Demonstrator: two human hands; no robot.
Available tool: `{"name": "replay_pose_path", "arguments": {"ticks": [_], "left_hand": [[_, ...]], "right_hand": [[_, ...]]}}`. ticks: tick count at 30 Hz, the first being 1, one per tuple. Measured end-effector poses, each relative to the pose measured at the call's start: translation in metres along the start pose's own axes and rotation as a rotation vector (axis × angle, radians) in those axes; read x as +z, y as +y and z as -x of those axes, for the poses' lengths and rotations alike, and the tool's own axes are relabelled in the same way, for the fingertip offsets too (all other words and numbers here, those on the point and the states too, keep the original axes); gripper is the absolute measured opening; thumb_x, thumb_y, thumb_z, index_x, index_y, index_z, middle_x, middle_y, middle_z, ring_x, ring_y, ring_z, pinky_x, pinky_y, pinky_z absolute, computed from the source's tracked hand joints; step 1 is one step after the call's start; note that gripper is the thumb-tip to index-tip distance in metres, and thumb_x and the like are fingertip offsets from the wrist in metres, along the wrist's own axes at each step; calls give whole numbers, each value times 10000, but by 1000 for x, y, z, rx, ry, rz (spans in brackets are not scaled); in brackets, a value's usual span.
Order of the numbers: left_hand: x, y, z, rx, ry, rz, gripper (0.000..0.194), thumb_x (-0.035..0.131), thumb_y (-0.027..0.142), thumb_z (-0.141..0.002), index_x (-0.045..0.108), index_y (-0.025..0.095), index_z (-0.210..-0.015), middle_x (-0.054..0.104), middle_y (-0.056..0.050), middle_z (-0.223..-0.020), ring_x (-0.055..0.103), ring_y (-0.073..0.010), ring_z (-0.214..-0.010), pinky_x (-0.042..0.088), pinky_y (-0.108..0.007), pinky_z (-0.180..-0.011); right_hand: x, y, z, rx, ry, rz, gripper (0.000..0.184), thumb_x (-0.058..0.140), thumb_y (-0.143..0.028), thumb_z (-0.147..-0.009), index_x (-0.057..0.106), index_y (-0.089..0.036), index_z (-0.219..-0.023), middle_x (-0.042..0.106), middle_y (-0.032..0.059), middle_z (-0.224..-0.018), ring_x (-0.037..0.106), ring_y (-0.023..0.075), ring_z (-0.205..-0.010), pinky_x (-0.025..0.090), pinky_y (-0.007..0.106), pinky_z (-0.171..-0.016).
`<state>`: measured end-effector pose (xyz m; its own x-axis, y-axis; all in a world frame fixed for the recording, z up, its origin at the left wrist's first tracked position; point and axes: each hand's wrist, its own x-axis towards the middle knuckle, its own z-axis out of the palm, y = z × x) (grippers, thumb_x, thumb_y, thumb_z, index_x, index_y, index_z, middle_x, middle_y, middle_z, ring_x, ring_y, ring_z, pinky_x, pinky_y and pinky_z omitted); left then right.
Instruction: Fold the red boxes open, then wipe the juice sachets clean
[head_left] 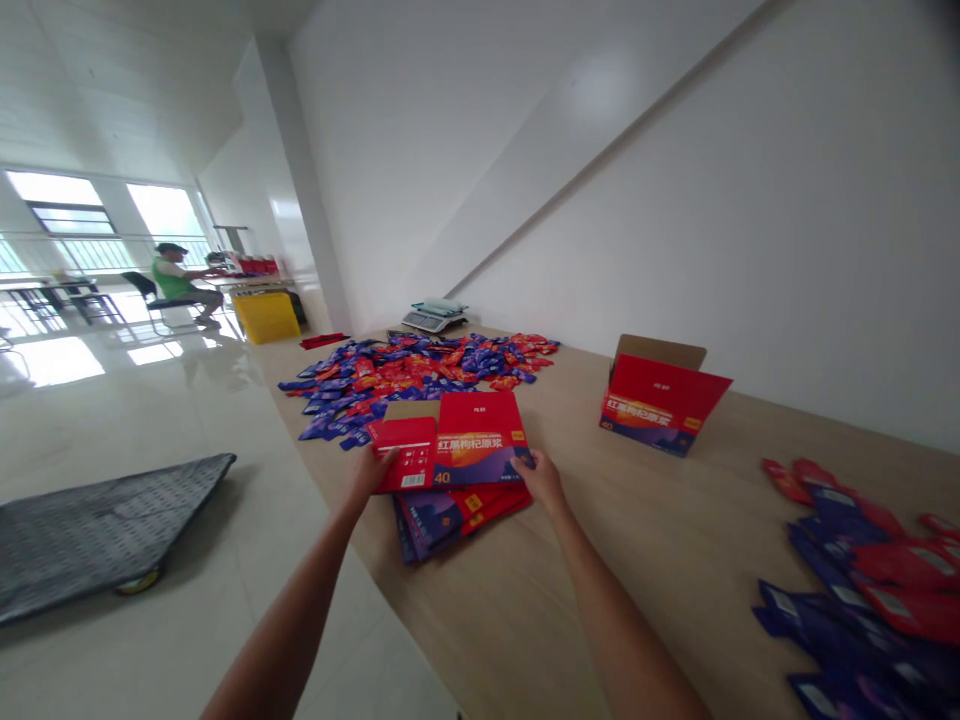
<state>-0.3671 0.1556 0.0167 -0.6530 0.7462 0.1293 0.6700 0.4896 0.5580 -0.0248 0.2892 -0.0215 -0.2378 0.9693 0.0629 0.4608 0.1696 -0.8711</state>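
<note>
A red and purple carton (480,435) with a mountain print, partly unfolded, is held between both my hands above the table. My left hand (369,470) grips its red side panel at the left edge. At the lower right corner of the printed front, my right hand (540,478) pinches the card. Directly beneath lies a stack of flat cartons (450,520) of the same print. Further right stands an erected carton (656,400) with its top flaps up. What is inside it is hidden.
A wide heap of red and purple sachets (420,365) covers the far table; more sachets (862,570) lie at right. A scale (435,315) stands behind. At left are a grey trolley (112,530), a yellow crate (266,317) and a seated person (180,275).
</note>
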Motion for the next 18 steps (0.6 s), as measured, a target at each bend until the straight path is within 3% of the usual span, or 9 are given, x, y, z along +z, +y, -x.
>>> {"name": "replay_pose_path", "arguments": {"ticks": [3, 6, 8, 10, 12, 15, 18], "left_hand": [[-12, 15, 14, -9, 75, 161, 346, 659, 423, -1007, 647, 121, -1175, 701, -97, -1086, 685, -253, -1013, 564, -418, -902], [-24, 38, 30, 57, 139, 362, 404, 596, 459, -1011, 608, 120, -1231, 720, -103, -1051, 681, -273, -1047, 552, -365, -883], [-27, 60, 44, 120, 156, 505, 460, 505, 502, -1038, 567, 138, -1313, 726, -102, -1102, 689, -259, -1052, 559, -339, -866], [-20, 86, 61, 180, 158, 641, 514, 430, 547, -1055, 520, 162, -1385, 712, -105, -1198, 697, -241, -1059, 568, -325, -868], [-2, 114, 84, 228, 137, 763, 552, 406, 601, -1053, 496, 196, -1417, 687, -96, -1288, 693, -227, -1094, 568, -311, -895], [44, 151, 128, 251, 27, 899, 586, 421, 683, -1028, 574, 207, -1334, 709, -75, -1259, 687, -235, -1124, 561, -323, -950], [96, 174, 173, 214, -126, 980, 599, 452, 713, -1006, 661, 193, -1218, 719, -94, -1278, 650, -275, -1234, 526, -374, -1052]], "right_hand": [[-5, -3, 5, -65, 25, -182, 554, 649, -557, -940, 557, -149, -1303, 755, 116, -1154, 736, 242, -1042, 586, 424, -942], [-22, -8, 11, -124, 23, -334, 688, 638, -633, -874, 461, -151, -1332, 763, 140, -1141, 754, 249, -1007, 604, 405, -895], [-49, -7, 20, -160, 30, -399, 729, 651, -681, -831, 452, -168, -1310, 752, 143, -1162, 749, 246, -1017, 601, 403, -913], [-89, -1, 38, -187, 58, -430, 745, 679, -709, -802, 465, -190, -1290, 737, 130, -1190, 728, 241, -1063, 580, 399, -970], [-137, 12, 68, -199, 105, -430, 726, 698, -702, -814, 480, -210, -1301, 719, 111, -1232, 696, 239, -1122, 552, 399, -1025], [-196, 40, 129, -172, 214, -332, 589, 641, -660, -917, 523, -237, -1309, 684, 112, -1322, 646, 254, -1228, 521, 397, -1075], [-221, 72, 190, -113, 348, -177, 566, 550, -653, -976, 514, -240, -1361, 656, 140, -1361, 619, 278, -1290, 508, 413, -1101]]}}
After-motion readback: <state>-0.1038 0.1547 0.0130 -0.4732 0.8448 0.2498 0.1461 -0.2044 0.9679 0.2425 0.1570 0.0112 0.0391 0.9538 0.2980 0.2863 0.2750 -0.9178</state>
